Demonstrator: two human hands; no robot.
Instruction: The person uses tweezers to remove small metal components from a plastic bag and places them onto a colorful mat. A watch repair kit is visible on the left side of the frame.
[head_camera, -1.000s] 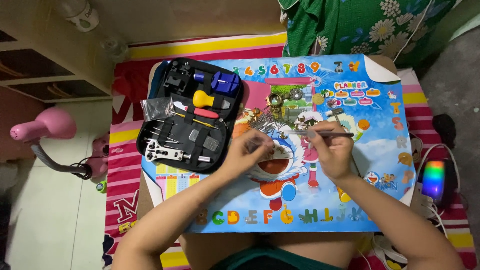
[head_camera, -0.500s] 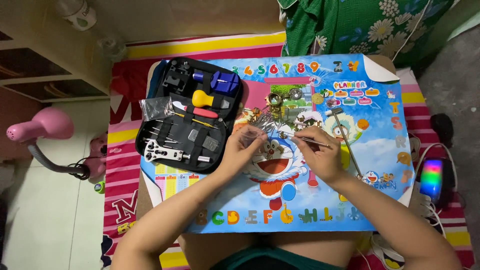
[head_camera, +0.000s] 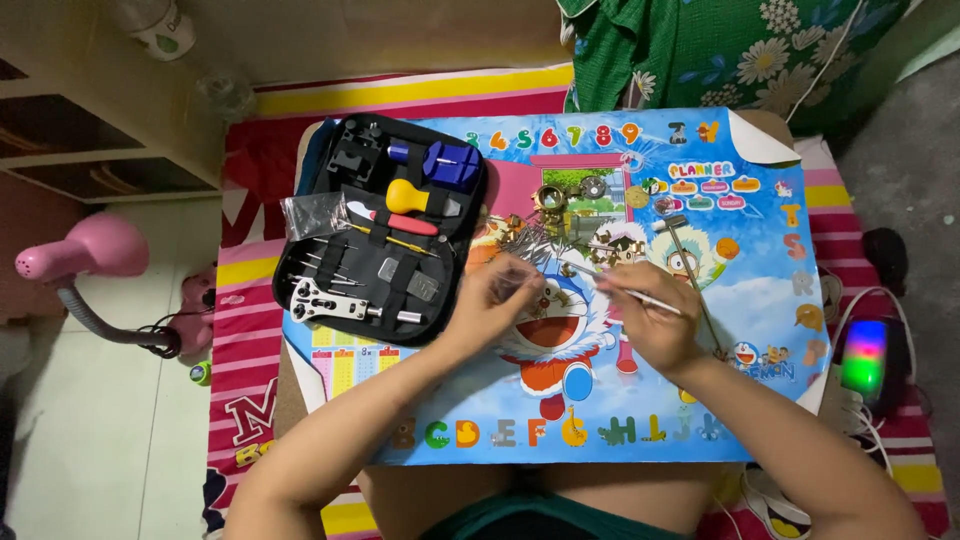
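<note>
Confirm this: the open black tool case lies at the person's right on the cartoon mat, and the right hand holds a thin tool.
Not quite. In the head view the tool case lies at the person's left on the mat. The right hand does hold a thin tool.

A small table (head_camera: 770, 125) carries a cartoon mat (head_camera: 760, 300), open tool case (head_camera: 380, 235) and watch parts (head_camera: 560, 215).

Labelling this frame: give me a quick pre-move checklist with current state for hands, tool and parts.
1. Left hand on the small part: cannot tell, fingers hide it.
2. Right hand gripping the thin tool: ok.
3. Tool tip at the part: cannot tell, too small.
4. Loose metal parts clear of both hands: ok, they lie just beyond them.
5. Tool case open, beside the left hand: ok.
6. Colourful mat flat: not ok, far right corner curls up.
</note>
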